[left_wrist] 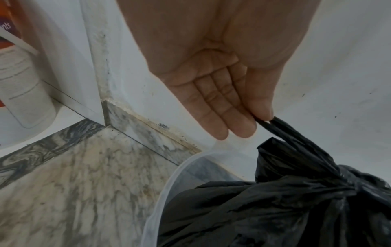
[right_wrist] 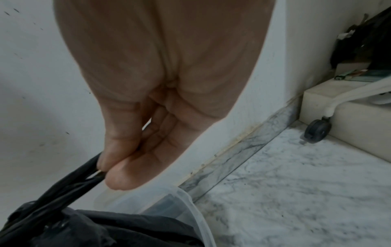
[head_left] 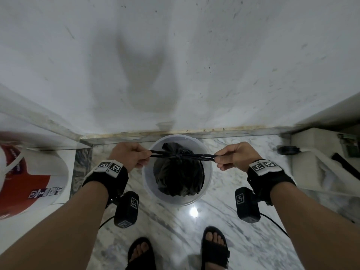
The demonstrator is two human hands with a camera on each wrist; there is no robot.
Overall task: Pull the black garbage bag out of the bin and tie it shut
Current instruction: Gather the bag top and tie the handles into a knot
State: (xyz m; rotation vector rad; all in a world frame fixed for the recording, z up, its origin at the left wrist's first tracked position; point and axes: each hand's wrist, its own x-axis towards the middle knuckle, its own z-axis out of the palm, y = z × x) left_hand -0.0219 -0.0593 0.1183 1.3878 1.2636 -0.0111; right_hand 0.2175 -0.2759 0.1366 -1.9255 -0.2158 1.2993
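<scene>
A black garbage bag (head_left: 179,176) sits inside a translucent white round bin (head_left: 208,182) on the marble floor by the wall. Its gathered neck is knotted at the top (head_left: 180,157), and two twisted black ends stretch out sideways from the knot. My left hand (head_left: 134,155) pinches the left end (left_wrist: 275,127) between thumb and fingers. My right hand (head_left: 226,158) pinches the right end (right_wrist: 84,175) the same way. The ends run taut and level above the bin's rim (left_wrist: 169,183). The bag's body (right_wrist: 127,230) fills the bin below.
A white wall (head_left: 175,65) rises right behind the bin. A red and white bucket (head_left: 29,178) stands at the left. At the right sits a cream box (head_left: 311,162) with a wheeled white frame and caster (right_wrist: 317,132). My sandalled feet (head_left: 214,248) stand behind the bin.
</scene>
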